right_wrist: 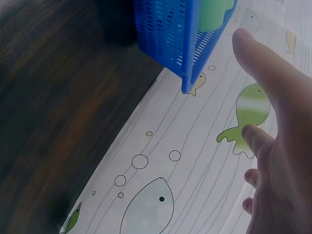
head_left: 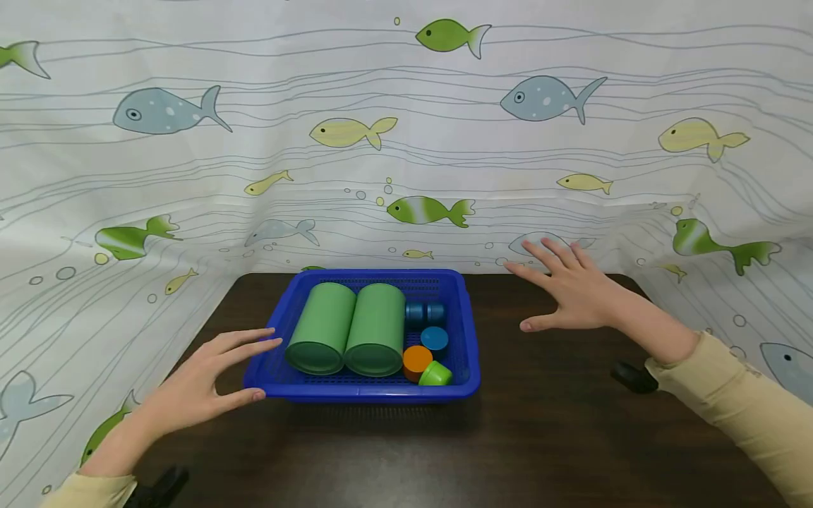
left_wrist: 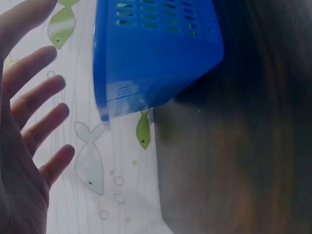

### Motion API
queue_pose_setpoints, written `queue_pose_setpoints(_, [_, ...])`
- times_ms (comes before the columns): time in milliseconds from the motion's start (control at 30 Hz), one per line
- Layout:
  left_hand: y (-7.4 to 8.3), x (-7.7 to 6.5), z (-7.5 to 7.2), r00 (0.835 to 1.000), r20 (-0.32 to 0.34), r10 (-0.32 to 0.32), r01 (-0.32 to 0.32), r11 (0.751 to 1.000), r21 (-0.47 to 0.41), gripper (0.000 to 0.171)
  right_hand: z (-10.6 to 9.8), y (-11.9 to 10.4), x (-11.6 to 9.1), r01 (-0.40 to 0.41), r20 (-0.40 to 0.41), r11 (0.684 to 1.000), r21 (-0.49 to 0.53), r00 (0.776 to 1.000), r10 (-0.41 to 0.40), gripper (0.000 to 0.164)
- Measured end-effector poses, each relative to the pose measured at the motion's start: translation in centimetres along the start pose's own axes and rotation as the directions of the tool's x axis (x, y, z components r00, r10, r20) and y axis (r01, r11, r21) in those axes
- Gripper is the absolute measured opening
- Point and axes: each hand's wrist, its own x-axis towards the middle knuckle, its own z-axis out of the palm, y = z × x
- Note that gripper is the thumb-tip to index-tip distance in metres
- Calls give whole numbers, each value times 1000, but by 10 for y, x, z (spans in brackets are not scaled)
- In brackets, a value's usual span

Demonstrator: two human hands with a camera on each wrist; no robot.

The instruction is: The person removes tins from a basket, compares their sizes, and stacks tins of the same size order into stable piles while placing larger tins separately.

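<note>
A blue plastic basket (head_left: 362,390) stands on a dark table. Two green cylinders (head_left: 320,321) lie side by side in its left and middle part. Along the basket's right side are two dark blue cylindrical pieces (head_left: 415,315), a round blue-topped piece (head_left: 435,339), an orange one (head_left: 417,360) and a small lime green cup (head_left: 436,374). My left hand (head_left: 197,384) hovers by the basket's left front corner, fingers spread, holding nothing. To the right of the basket, my right hand (head_left: 568,289) is raised with fingers apart, also holding nothing.
The dark wooden table (head_left: 406,451) extends in front of the basket and to its right. A white curtain (head_left: 356,70) printed with fish surrounds the table at the back and on both sides.
</note>
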Motion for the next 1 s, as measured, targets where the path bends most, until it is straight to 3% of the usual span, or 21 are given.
queue_pose_setpoints(233, [6,-18,5,997,-68,-19,18,999,-28,77,-4,-7,9,14,-2,1000,19,1000,-14,99])
queue_pose_setpoints(467, [17,-23,9,994,-110,-11,6,999,-43,77,-7,-16,23,33,6,999,26,999,-34,97])
queue_pose_setpoints(833, [14,-28,20,983,-174,59,-71,995,-64,53,-13,-33,61,76,33,996,53,996,-78,96])
queue_pose_setpoints(1000, [11,-26,27,962,-248,119,-139,988,-64,24,-19,-48,83,105,56,992,70,993,-109,94])
